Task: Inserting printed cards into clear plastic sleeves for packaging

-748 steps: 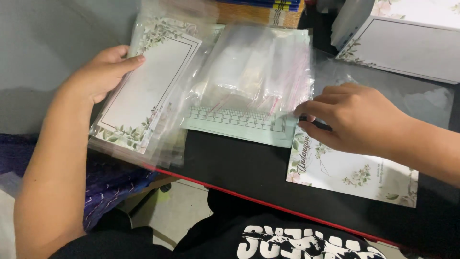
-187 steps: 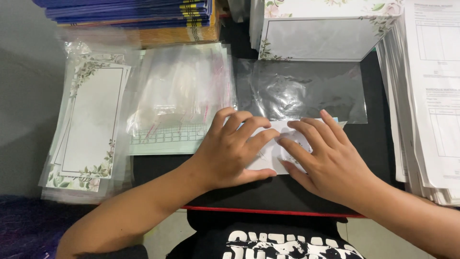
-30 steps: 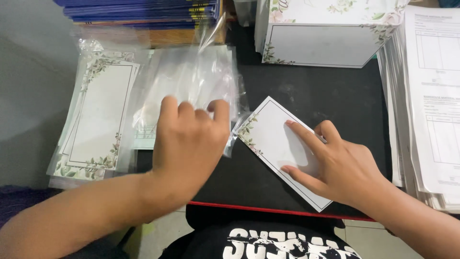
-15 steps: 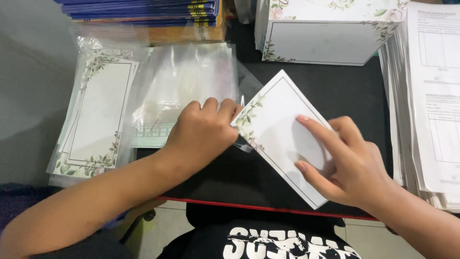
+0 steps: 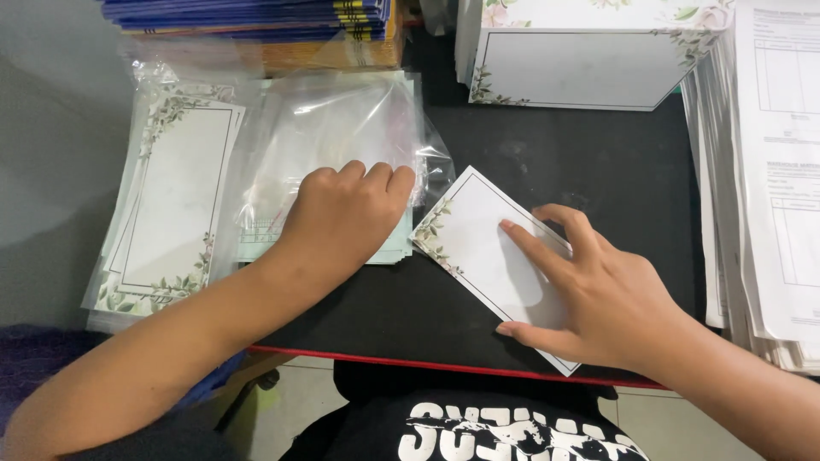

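A white card with a leafy floral border [image 5: 483,243] lies tilted on the black table [image 5: 598,179]. My right hand [image 5: 598,294] rests flat on it, fingers spread, pinning its lower right part. My left hand [image 5: 342,218] lies palm down, fingers curled, on a pile of clear plastic sleeves [image 5: 337,128] just left of the card. Pale green sheets show beneath the sleeves. Whether the fingers pinch a sleeve is hidden.
A stack of bagged floral-border cards [image 5: 171,205] sits at the left. A white floral box [image 5: 581,60] stands at the back. Blue and yellow booklets [image 5: 256,17] are piled at the back left. Printed paper forms [image 5: 777,171] stack along the right edge.
My left hand has moved back left from the card onto the sleeve pile. The card has settled flat on the table under my right hand.
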